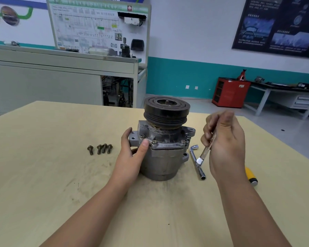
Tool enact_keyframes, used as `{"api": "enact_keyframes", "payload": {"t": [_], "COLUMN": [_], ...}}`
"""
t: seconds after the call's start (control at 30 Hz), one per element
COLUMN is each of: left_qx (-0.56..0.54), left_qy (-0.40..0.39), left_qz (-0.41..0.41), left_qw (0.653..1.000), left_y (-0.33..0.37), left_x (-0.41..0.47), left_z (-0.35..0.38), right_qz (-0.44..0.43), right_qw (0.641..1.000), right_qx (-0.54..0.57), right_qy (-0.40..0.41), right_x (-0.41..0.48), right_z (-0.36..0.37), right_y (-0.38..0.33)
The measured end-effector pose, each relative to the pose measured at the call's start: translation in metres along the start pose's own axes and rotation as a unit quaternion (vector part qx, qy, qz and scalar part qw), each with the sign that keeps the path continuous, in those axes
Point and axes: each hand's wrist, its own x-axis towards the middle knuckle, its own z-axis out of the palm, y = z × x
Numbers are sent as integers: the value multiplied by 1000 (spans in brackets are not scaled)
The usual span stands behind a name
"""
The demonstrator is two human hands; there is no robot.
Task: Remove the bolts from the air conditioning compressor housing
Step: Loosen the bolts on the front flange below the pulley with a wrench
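Compressor (161, 157): standing upright mid-table (61, 184), pulley on top, both hands working at it.
Left hand (132, 154): wrapped round the housing's left side, thumb pressed on the flange. That's a solid brace.
Right hand (223, 139): fingers pinched on a slim metal rod (206, 151), tip down, just right of the housing. Long bolt or driver, I can't tell.
Loose bolts (100, 149): four in a row left of the body, well out of the way.
Flange bolts (154, 142): several heads seated round the rim, so I'd call the job roughly half done.
L-wrench (199, 170): lying free on the table beside the housing.
Doing it well: keep the left grip firm so the body can't twist, seat the tool square on a head before turning, and park each bolt with the others.
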Motion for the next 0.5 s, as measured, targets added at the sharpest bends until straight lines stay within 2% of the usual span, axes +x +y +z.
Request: {"api": "enact_keyframes", "payload": {"t": [0.13,0.3,0.5], "left_qx": [14,31,103], "left_qy": [-6,10,25], "left_qz": [0,9,37], "left_qw": [1000,999,994], "left_y": [3,7,13], "left_x": [-1,-2,-8], "left_z": [-2,-1,3], "right_qz": [40,-51,-114], "right_qw": [995,972,955], "right_qx": [86,229,265], "right_qy": [4,34,69], "right_x": [2,-4,-10], "right_z": [-2,-1,11], "right_y": [-4,-17,-15]}}
